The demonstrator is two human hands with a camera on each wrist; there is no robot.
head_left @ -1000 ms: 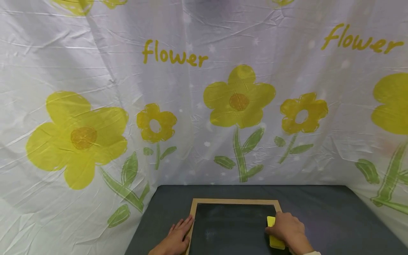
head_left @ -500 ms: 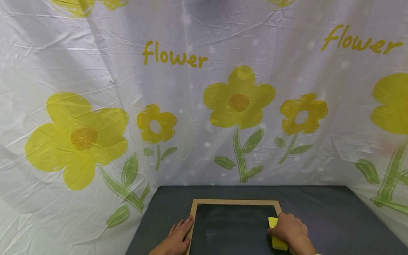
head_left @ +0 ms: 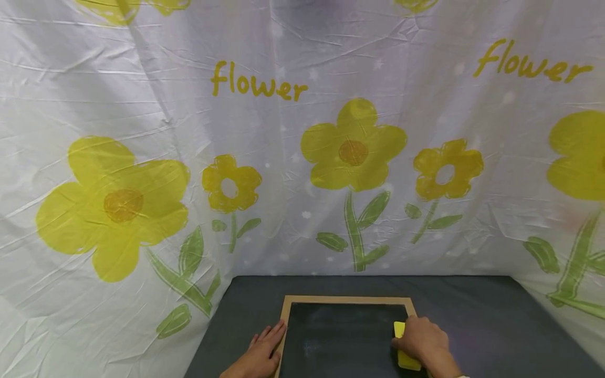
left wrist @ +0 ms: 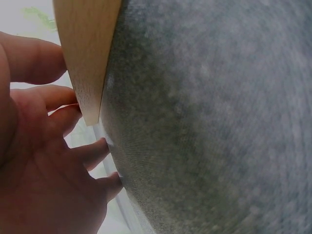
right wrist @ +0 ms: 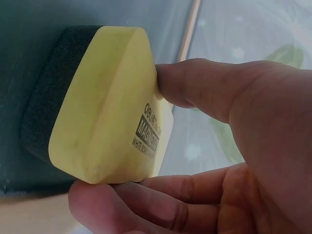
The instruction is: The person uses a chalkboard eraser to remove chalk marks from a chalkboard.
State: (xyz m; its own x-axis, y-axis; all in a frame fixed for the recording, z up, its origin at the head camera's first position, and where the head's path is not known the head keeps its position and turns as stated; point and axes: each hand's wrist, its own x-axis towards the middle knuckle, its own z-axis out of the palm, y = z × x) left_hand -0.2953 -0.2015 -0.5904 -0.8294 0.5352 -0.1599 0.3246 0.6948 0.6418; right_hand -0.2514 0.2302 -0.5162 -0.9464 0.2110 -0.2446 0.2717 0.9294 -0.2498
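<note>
A small blackboard (head_left: 345, 336) in a light wooden frame (head_left: 350, 300) lies on the dark table. My right hand (head_left: 425, 338) grips a yellow board eraser (head_left: 407, 360) near the board's right edge. In the right wrist view, thumb and fingers pinch the yellow body of the eraser (right wrist: 105, 105), and its dark felt (right wrist: 56, 92) faces the board surface. Along the left side of the frame rests my left hand (head_left: 264, 350), its fingers fairly straight. The left wrist view has those fingers (left wrist: 53, 100) touching the wooden edge (left wrist: 90, 58) and the dark cloth beneath.
Dark grey cloth covers the table (head_left: 477, 325). A white curtain (head_left: 283, 226) with printed yellow flowers hangs behind it and along both sides. A faint pale smudge (head_left: 309, 346) marks the left part of the board.
The eraser in my right hand shifted slightly right and nearer, then back a little to the left. My left hand has stayed on the frame.
</note>
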